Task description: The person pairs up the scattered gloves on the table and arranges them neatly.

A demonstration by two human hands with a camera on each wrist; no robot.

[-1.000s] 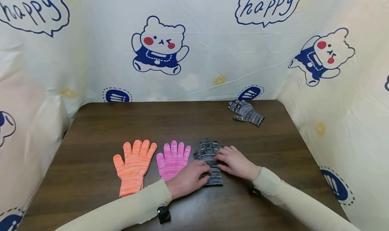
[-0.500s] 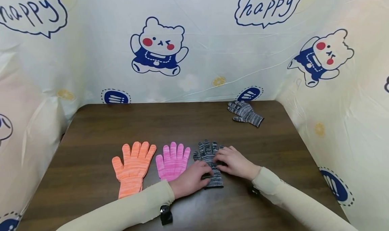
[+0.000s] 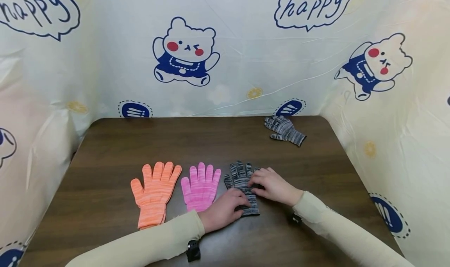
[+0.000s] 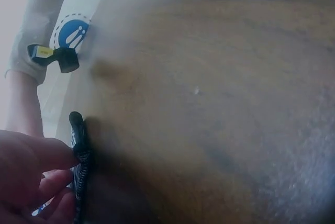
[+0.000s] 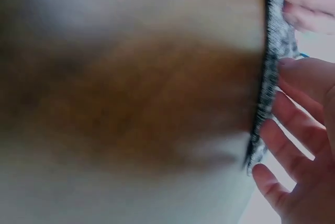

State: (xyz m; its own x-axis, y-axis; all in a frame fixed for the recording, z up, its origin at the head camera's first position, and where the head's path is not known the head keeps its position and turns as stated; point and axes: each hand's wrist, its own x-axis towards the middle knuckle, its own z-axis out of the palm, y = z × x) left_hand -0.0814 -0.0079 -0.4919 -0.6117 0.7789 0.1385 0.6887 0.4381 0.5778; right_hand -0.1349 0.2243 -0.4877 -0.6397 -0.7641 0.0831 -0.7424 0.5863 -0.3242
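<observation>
A grey-and-black striped knit glove [image 3: 240, 183] lies palm-down on the brown table, fingers pointing away from me. My left hand [image 3: 225, 208] rests on its lower part near the cuff, with loosely bent fingers. In the left wrist view that hand's thumb and fingertips touch the glove [image 4: 78, 171], seen edge-on. On the glove's right side my right hand [image 3: 275, 187] touches the palm and finger area; the right wrist view shows its fingers spread along the glove [image 5: 269, 77]. A pink glove [image 3: 200, 189] lies to the left, its cuff hidden behind my left hand and sleeve.
An orange glove [image 3: 156, 193] lies at the far left of the row, fingers pointing away. Another grey striped glove [image 3: 284, 131] lies at an angle by the back edge of the table [image 3: 197, 136]. A printed cloth [image 3: 239, 52] hangs around the back and sides.
My left hand has slid slightly right and toward me over the lower part of the grey glove. My right hand has hardly moved. The other gloves lie as before.
</observation>
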